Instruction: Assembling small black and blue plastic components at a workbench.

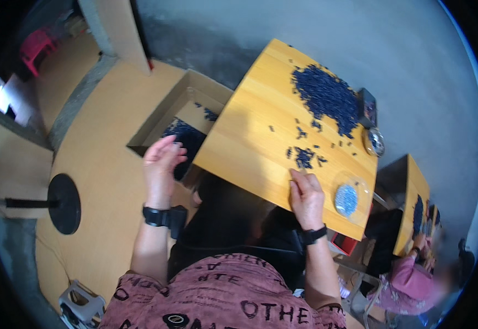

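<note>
Pieces (325,97) heaped along the worktop's (238,145) far edge, some in the box (165,108): partway, I'd guess. Left hand (162,159) by box, right hand (307,196) at near edge, well apart; can't tell if gripping.

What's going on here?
A person is working with small dark parts at a wooden table. The left hand is raised in front of an open cardboard box with dark parts inside. The right hand is at the table's near edge, just below a small cluster of them. A larger pile lies farther back. Can't tell whether either hand holds a part.
</note>
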The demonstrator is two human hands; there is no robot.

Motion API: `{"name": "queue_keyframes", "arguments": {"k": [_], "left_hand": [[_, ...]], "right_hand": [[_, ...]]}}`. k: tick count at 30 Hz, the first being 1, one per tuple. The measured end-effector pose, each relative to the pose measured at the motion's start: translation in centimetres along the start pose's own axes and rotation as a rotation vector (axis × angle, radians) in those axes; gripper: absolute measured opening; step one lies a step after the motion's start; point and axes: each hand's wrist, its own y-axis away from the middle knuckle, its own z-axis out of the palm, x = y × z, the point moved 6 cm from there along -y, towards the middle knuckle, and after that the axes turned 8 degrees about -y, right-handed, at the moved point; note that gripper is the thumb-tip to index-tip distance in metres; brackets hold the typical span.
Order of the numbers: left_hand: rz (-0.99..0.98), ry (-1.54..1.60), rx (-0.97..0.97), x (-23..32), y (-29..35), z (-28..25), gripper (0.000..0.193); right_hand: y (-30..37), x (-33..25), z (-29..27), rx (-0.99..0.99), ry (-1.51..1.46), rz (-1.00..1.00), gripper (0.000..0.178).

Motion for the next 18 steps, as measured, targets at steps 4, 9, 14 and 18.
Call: {"name": "queue_keyframes", "arguments": {"k": [4, 9, 14, 18], "left_hand": [[-0.010, -0.030, 0.056, -1.6, -2.6, -4.1, 0.041], [-0.091, -0.146, 0.161, -1.8, -3.1, -4.8, 0.056], [-0.109, -0.041, -0.038, -0.4, -1.3, -0.6, 0.029], [-0.150, 0.006, -0.275, 0.1, 2.0, 6.5, 0.020]], "right_hand": [[0.5, 0.7, 0.0, 0.054, -0.047, 0.013, 0.022], [0.6, 1.8, -0.6, 0.097, -0.037, 0.065, 0.019], [-0.7, 2.0, -0.5, 0.180, -0.030, 0.030, 0.014], [-1.5, 2.7, 0.3, 0.175, 0.085, 0.082, 0.011]]}}
